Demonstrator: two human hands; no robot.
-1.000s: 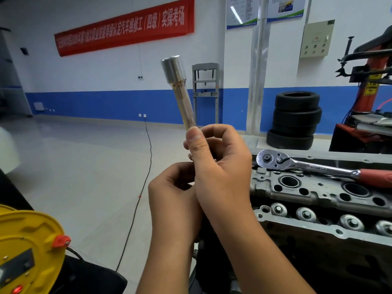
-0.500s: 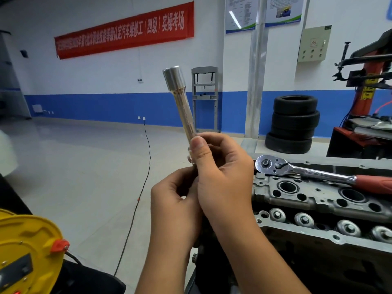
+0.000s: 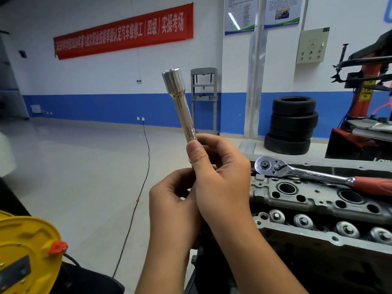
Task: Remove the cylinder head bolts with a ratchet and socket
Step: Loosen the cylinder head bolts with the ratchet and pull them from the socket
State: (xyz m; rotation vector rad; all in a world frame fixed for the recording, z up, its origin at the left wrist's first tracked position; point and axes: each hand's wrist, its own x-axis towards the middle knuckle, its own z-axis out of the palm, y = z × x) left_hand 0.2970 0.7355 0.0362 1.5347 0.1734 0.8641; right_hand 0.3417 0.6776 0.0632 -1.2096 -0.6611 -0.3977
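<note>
A long chrome socket (image 3: 180,105) stands nearly upright in front of me, its wide open end up and tilted slightly left. My right hand (image 3: 220,177) grips its lower shaft, thumb pressed along it. My left hand (image 3: 174,206) is closed around its bottom end, which is hidden by the fingers. The ratchet (image 3: 297,172), chrome with a red handle, lies loose on top of the cylinder head (image 3: 314,200) at the right, its head pointing left. A row of round valve spring caps (image 3: 303,221) runs along the head's near side.
A yellow cable reel (image 3: 23,253) sits at the lower left. A black cord (image 3: 140,192) runs across the grey floor. Stacked tyres (image 3: 292,124), a grey press frame (image 3: 204,98) and a red tyre machine (image 3: 364,85) stand by the far wall.
The view has shifted slightly, so the socket and both hands sit a little lower and to the right. Both hands keep their hold on the socket; the ratchet has not moved.
</note>
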